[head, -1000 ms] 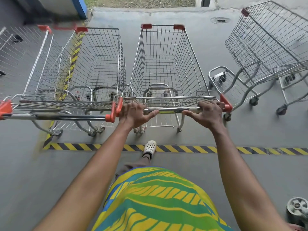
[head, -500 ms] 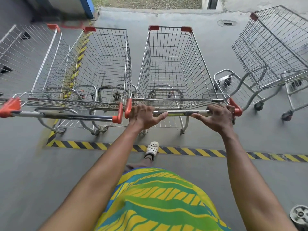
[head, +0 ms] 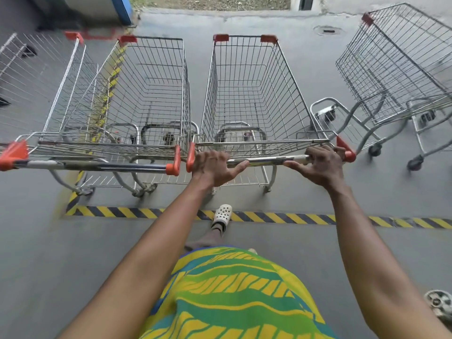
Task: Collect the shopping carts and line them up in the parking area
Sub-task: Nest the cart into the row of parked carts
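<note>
Shopping carts stand side by side on the grey concrete floor (head: 49, 253), past a yellow-and-black striped line (head: 281, 217) painted across it; the middle cart (head: 247, 94) sits directly ahead, its basket empty, its handle bar (head: 266, 160) running level between two orange end caps; the left hand (head: 212, 167) wraps its fingers over the bar right beside the left cap, thumb stretched out along the metal; the right hand (head: 320, 166) curls its fingers over the bar just short of the right cap, thumb likewise pointing inward; both hands have hold of the bar and nothing else; just beside this cart on the left stands a second cart (head: 146, 94), handles nearly touching end to end, and further left a third cart (head: 36, 81) is partly cut by the picture's edge and blurred; off to the right a fourth cart (head: 396, 69) stands apart from the row, turned at an angle; a foot in a white perforated clog (head: 222, 213) rests on the striped line below the handle; a green-and-yellow patterned garment (head: 232, 297) fills the lower centre; a small wheel (head: 440, 303) shows at the lower right edge.
</note>
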A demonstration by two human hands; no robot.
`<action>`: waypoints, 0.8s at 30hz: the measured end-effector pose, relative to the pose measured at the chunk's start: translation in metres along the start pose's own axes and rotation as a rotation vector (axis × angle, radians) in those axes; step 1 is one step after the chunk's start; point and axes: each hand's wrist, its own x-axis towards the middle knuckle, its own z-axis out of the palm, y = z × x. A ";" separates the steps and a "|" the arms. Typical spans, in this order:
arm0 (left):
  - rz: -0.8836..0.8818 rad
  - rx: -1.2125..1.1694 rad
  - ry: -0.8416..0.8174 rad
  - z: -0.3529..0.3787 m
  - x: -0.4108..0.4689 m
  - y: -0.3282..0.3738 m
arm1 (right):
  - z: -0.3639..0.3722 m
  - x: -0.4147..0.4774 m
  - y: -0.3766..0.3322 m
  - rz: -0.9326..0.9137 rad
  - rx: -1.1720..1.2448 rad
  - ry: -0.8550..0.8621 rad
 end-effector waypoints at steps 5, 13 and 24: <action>0.018 -0.008 0.021 0.004 -0.010 -0.007 | 0.003 -0.015 -0.010 0.030 0.024 0.043; -0.002 0.007 0.011 -0.005 -0.015 -0.018 | 0.013 -0.017 -0.018 0.023 0.023 0.030; -0.006 -0.033 0.047 -0.006 -0.021 -0.016 | 0.014 -0.016 -0.016 0.035 0.064 -0.021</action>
